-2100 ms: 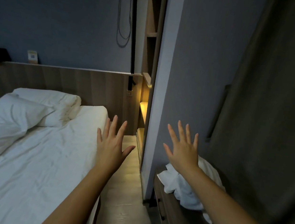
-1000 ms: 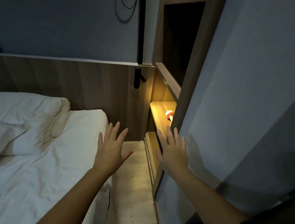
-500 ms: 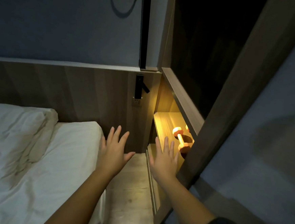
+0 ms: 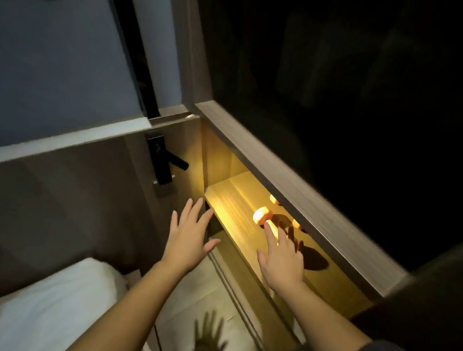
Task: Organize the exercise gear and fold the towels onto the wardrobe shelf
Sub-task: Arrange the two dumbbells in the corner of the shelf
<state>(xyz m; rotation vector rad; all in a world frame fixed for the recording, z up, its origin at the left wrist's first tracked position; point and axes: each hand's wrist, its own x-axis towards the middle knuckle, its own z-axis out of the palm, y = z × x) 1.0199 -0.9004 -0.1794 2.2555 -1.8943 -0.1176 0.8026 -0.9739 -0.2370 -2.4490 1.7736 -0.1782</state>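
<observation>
Dumbbell (image 4: 261, 215), orange, lies on the lit wardrobe shelf (image 4: 231, 201), with 2 more orange ends partly hidden behind it. The right hand (image 4: 280, 258) hovers over the shelf, fingers straight and spread, tips beside the dumbbell, grasping nothing. The left hand (image 4: 188, 238) hangs outside the shelf, fingers released.

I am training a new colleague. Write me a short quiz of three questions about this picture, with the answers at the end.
1. Multiple choice: where does the dumbbell lie? A. on a chair; B. on the lit shelf; C. in a bag.
2. Short answer: what does the left hand hold?
3. True or false: the right hand grips the dumbbell.

Key: 1 B. 2 Nothing; its fingers are spread. 3 False; the right hand's fingers are straight and only reach toward it.
</observation>
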